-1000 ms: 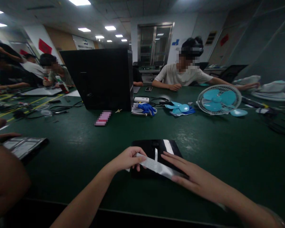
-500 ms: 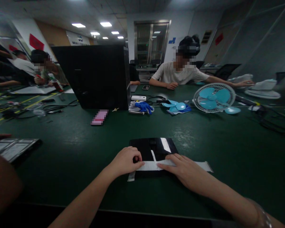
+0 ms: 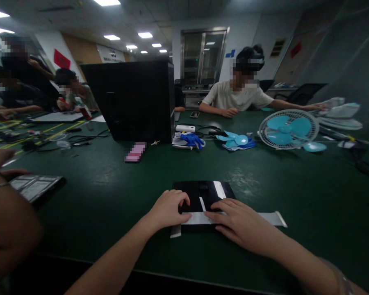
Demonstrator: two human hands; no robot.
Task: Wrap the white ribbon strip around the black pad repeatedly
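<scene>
A flat black panel (image 3: 187, 196) lies on the green table, with a white patch near its upper right. Across its lower part runs a pale ribbon cable (image 3: 199, 218), whose right end sticks out past the panel and whose left end bends down toward me. My left hand (image 3: 169, 208) rests at the panel's left side, thumb on the cable, fingers curved and apart from the thumb. My right hand (image 3: 236, 219) lies over the cable's right half, fingers spread and pressing on it and the panel.
A large black case (image 3: 132, 102) stands behind on the left. Blue-white gloves (image 3: 189, 140), a fan (image 3: 287, 129) and loose blue blades (image 3: 233, 139) lie at the back. Another person's arm (image 3: 9, 217) and a metal-framed part (image 3: 37, 186) are at left. A person sits opposite.
The view has turned slightly left, so things appear shifted right. The fingers of my right hand have spread more, and my left thumb and fingertips have moved further apart.
</scene>
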